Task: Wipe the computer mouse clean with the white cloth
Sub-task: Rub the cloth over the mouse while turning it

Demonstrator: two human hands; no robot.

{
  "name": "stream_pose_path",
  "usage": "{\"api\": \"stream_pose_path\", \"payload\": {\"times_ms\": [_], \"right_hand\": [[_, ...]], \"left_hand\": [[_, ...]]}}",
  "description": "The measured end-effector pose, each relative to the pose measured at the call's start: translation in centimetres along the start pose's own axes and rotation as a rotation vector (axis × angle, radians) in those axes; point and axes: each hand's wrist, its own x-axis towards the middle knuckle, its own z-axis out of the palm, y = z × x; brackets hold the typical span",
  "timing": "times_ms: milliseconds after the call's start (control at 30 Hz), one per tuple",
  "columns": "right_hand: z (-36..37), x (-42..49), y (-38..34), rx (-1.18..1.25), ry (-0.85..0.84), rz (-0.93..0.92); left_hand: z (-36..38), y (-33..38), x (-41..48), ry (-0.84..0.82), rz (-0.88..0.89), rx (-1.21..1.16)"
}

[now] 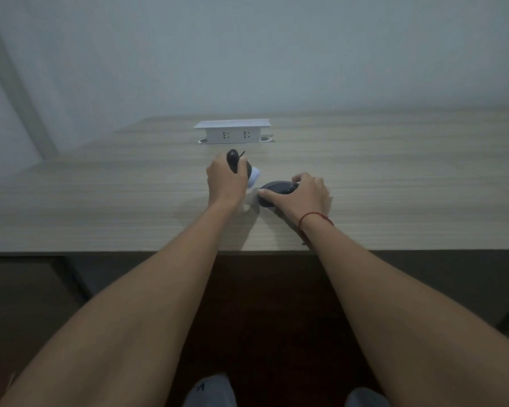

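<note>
Both forearms reach fwd over the desk (100, 201) edge. The right hand (301, 195) lies palm down, curled around the computer mouse (272, 190), which rests on the desk. Just beside it the white cloth (252, 186) shows, partly hidden. The left hand (225, 182) is closed around a second dark object (234, 160), prob. another mouse; I cannot tell if it grips the cloth too. Step looks like setup, wiping not yet begun. Next: bring cloth & mouse together. Farther back, a white socket box (232, 132).
</note>
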Motion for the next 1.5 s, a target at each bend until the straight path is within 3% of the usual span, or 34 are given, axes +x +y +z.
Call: {"api": "stream_pose_path", "payload": {"times_ms": [167, 333, 467, 567, 633, 733, 900, 967, 1167, 1300, 1500], "right_hand": [[0.0, 0.1, 0.2, 0.137, -0.068, 0.004], [-0.4, -0.2, -0.1, 0.193, -0.11, 0.019], [-0.6, -0.1, -0.4, 0.203, -0.154, 0.006], [-0.7, -0.1, -0.2, 0.193, -0.181, 0.002], [-0.8, 0.1, 0.1, 0.186, -0.195, -0.002], [-0.8, 0.1, 0.1, 0.164, -0.207, -0.019], [-0.9, 0.2, 0.2, 0.161, -0.22, -0.035], [-0.8, 0.2, 0.3, 0.166, -0.223, -0.027], [-1.3, 0.1, 0.4, 0.204, -0.242, -0.049], [-1.1, 0.0, -0.3, 0.107, -0.255, -0.067], [-0.6, 0.0, -0.7, -0.004, -0.16, -0.061]], "left_hand": [[0.5, 0.1, 0.4, -0.169, 0.034, -0.053], [0.2, 0.0, 1.1, -0.222, 0.041, 0.146], [-0.2, 0.5, 1.0, -0.229, 0.037, -0.041], [-0.5, -0.6, 0.9, -0.283, 0.017, 0.134], [-0.9, -0.6, 1.2, -0.27, 0.029, 0.141], [-1.0, 0.4, 1.2, -0.253, 0.006, -0.044], [-0.7, 0.7, 1.5, -0.305, 0.09, 0.153], [-0.8, 1.3, 1.4, -0.302, 0.147, 0.131], [-0.4, -0.8, 0.8, -0.258, 0.09, 0.234], [-0.5, -0.1, 0.3, -0.162, 0.071, 0.019], [-1.1, -0.5, 1.9, -0.256, 0.003, 0.205]]}}
